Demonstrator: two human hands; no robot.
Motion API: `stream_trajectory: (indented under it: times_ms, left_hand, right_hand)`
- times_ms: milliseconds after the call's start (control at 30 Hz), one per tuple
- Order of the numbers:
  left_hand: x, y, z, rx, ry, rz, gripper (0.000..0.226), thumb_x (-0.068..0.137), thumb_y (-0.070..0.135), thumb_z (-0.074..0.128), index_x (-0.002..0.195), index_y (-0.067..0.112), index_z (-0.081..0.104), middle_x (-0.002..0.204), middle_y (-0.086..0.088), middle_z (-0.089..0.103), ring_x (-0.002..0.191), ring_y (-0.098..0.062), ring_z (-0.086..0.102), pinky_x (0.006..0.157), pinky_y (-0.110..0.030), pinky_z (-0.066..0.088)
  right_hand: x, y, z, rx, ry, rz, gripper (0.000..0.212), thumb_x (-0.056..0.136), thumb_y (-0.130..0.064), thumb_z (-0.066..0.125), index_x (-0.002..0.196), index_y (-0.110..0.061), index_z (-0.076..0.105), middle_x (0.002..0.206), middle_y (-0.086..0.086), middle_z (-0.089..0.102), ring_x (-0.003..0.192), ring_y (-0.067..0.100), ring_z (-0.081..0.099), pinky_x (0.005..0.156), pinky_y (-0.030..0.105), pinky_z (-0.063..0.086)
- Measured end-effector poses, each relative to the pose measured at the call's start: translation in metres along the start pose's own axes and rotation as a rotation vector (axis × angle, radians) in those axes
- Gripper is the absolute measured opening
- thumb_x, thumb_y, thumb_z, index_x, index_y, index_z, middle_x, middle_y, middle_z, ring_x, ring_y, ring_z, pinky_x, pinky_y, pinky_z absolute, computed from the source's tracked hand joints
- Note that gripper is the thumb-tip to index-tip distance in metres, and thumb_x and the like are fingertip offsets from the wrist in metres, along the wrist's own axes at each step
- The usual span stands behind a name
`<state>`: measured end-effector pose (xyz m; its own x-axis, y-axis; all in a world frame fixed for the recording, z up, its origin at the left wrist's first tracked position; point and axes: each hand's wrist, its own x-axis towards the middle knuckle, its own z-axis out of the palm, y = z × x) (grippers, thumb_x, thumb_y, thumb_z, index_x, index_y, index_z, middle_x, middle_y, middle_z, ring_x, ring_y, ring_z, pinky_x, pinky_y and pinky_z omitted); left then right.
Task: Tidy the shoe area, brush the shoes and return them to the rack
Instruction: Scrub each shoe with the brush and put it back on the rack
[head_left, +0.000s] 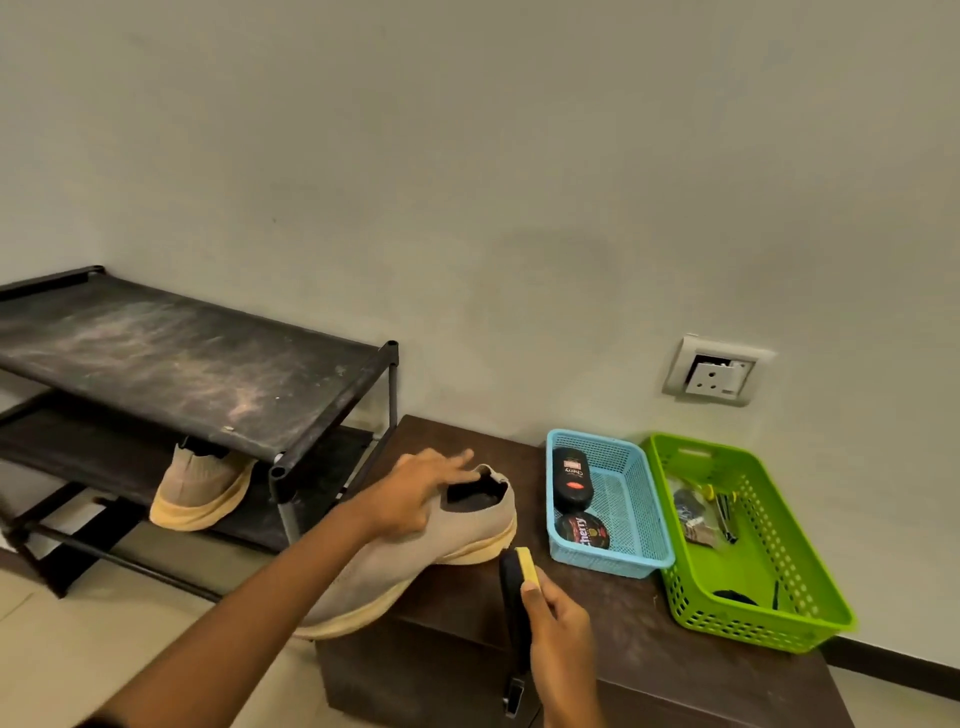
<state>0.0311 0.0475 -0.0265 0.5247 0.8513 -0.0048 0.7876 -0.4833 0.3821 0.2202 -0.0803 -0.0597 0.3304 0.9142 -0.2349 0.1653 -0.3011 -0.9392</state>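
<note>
Rack (197, 358) is well left of both grips, 2nd shoe (200, 493) on its lower shelf. Left grip (415, 493) rests w/ straight fingers on the shoe (395, 566); its toe overhangs the worktop (623, 649) left edge. Right grip (558, 623) is curled round the brush (511, 571), just right of the shoe. Blue basket (602, 564) is near, bare worktop in front of it.

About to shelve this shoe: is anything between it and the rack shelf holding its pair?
Only the rack's front corner post stands between the shoe and that shelf; it probably has to go round to the front.
</note>
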Motion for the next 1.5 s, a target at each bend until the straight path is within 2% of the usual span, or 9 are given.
stream_trajectory:
  times_ms: [100, 200, 300, 400, 567, 800, 1067, 1333, 1500]
  left_hand:
    - [-0.039, 0.002, 0.026, -0.103, 0.337, -0.196, 0.090, 0.082, 0.026, 0.068, 0.147, 0.041, 0.006, 0.156, 0.016, -0.005, 0.137, -0.004, 0.006, 0.117, -0.048, 0.013]
    - [-0.063, 0.008, 0.050, -0.032, 0.211, -0.545, 0.138, 0.056, 0.063, 0.077, 0.146, 0.030, -0.023, 0.160, 0.000, -0.002, 0.146, -0.024, 0.006, 0.115, -0.052, 0.004]
    - [-0.065, 0.003, 0.065, 0.082, 0.160, -0.599, 0.149, 0.049, 0.062, 0.080, 0.140, 0.031, -0.034, 0.156, -0.007, 0.021, 0.142, -0.030, 0.023, 0.114, -0.052, 0.013]
    - [-0.061, -0.001, 0.058, 0.089, 0.184, -0.590, 0.147, 0.049, 0.052, 0.085, 0.144, 0.032, -0.025, 0.142, -0.002, 0.046, 0.131, -0.030, 0.040, 0.109, -0.046, 0.029]
    - [-0.069, -0.011, 0.039, 0.002, 0.063, -0.534, 0.126, 0.046, 0.055, 0.083, 0.146, 0.027, 0.013, 0.134, 0.000, 0.050, 0.120, -0.025, 0.048, 0.097, -0.037, 0.044]
    - [-0.097, -0.015, 0.014, -0.115, -0.116, -0.392, 0.088, 0.046, 0.057, 0.078, 0.124, 0.030, 0.047, 0.114, 0.012, 0.056, 0.102, -0.012, 0.056, 0.087, -0.032, 0.051]
    - [-0.099, -0.017, 0.018, -0.088, -0.134, -0.290, 0.072, 0.041, 0.060, 0.076, 0.106, 0.037, 0.053, 0.101, 0.018, 0.061, 0.090, -0.005, 0.058, 0.079, -0.030, 0.051]
    - [-0.103, -0.037, 0.040, -0.095, -0.050, -0.302, 0.103, 0.039, 0.067, 0.072, 0.128, 0.046, 0.023, 0.118, 0.016, 0.055, 0.102, -0.009, 0.058, 0.088, -0.035, 0.051]
    - [-0.096, -0.025, 0.059, -0.074, 0.042, -0.327, 0.116, 0.044, 0.086, 0.053, 0.145, 0.039, 0.022, 0.144, 0.016, 0.039, 0.132, -0.010, 0.037, 0.111, -0.046, 0.026]
  right_hand:
    - [0.003, -0.001, 0.007, -0.020, -0.041, -0.073, 0.034, 0.095, -0.022, 0.051, 0.128, -0.018, 0.057, 0.123, -0.001, 0.061, 0.106, 0.009, 0.052, 0.093, 0.024, 0.040]
    - [0.005, -0.002, 0.010, -0.023, -0.041, -0.060, 0.035, 0.096, -0.023, 0.049, 0.130, -0.017, 0.055, 0.128, -0.001, 0.057, 0.113, 0.011, 0.050, 0.096, 0.025, 0.039]
    - [0.002, -0.002, 0.009, -0.005, -0.035, -0.039, 0.036, 0.096, -0.023, 0.049, 0.130, -0.017, 0.056, 0.130, -0.001, 0.057, 0.119, 0.015, 0.050, 0.100, 0.029, 0.039]
    - [-0.002, -0.002, 0.008, -0.008, -0.028, -0.049, 0.036, 0.096, -0.026, 0.048, 0.131, -0.019, 0.054, 0.132, -0.002, 0.056, 0.121, 0.016, 0.049, 0.101, 0.030, 0.039]
    - [-0.004, -0.001, 0.002, -0.031, -0.017, -0.097, 0.034, 0.095, -0.026, 0.049, 0.128, -0.021, 0.057, 0.129, -0.002, 0.057, 0.115, 0.013, 0.051, 0.097, 0.028, 0.041]
    - [-0.022, -0.001, 0.004, -0.235, 0.035, -0.550, 0.043, 0.095, -0.035, 0.049, 0.135, -0.021, 0.048, 0.135, -0.003, 0.047, 0.116, 0.005, 0.042, 0.095, 0.019, 0.033]
    - [-0.027, 0.012, 0.035, -0.687, 0.090, -0.911, 0.051, 0.082, -0.034, 0.045, 0.133, -0.026, 0.049, 0.124, 0.003, 0.054, 0.094, 0.015, 0.040, 0.083, 0.029, 0.045]
    - [-0.031, 0.027, 0.052, -0.832, 0.060, -0.839, 0.052, 0.079, -0.037, 0.042, 0.129, -0.025, 0.047, 0.120, 0.004, 0.060, 0.085, 0.015, 0.038, 0.055, 0.027, 0.048]
    - [-0.032, 0.030, 0.057, -0.838, 0.079, -0.805, 0.056, 0.080, -0.038, 0.042, 0.134, -0.025, 0.043, 0.124, 0.003, 0.053, 0.080, 0.013, 0.034, 0.055, 0.026, 0.044]
